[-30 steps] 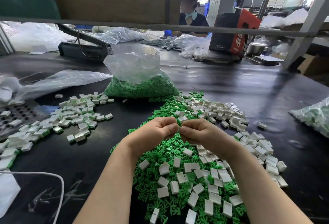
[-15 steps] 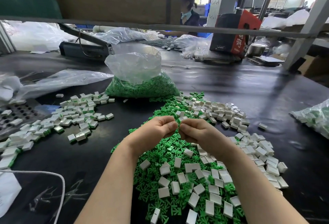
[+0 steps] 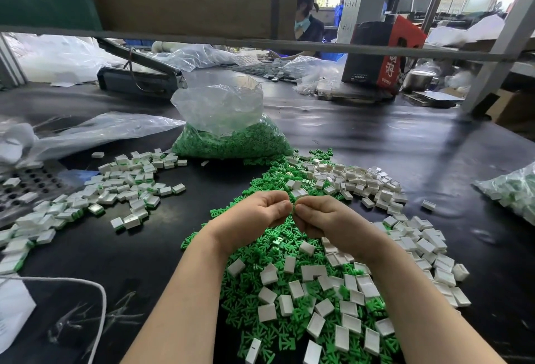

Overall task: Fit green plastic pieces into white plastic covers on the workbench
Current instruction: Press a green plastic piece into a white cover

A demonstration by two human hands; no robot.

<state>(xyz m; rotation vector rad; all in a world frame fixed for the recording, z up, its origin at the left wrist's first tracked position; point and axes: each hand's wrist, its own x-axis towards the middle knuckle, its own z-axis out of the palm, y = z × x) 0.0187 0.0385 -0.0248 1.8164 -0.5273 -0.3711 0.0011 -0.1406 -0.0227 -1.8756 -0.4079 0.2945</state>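
Observation:
My left hand [image 3: 254, 216] and my right hand [image 3: 327, 219] meet fingertip to fingertip above a heap of loose green plastic pieces [image 3: 260, 250]. Both have curled fingers pinching one small part between them; only a sliver of green shows at the fingertips, and the rest of the part is hidden. White plastic covers [image 3: 350, 285] lie scattered over the green heap and spread out to the right. On the left of the black workbench [image 3: 376, 138] lies a pile of assembled covers [image 3: 121, 187] with green showing in them.
A clear bag of green pieces [image 3: 228, 132] stands behind the heap. Another bag of parts [image 3: 512, 187] lies at the right edge. A perforated tray [image 3: 26, 187] and plastic sheeting [image 3: 95, 132] lie left, a white cord [image 3: 98, 305] near left. A person sits across the bench.
Both hands stay together at the same spot, with only slight finger movement. The person across the bench has shifted position.

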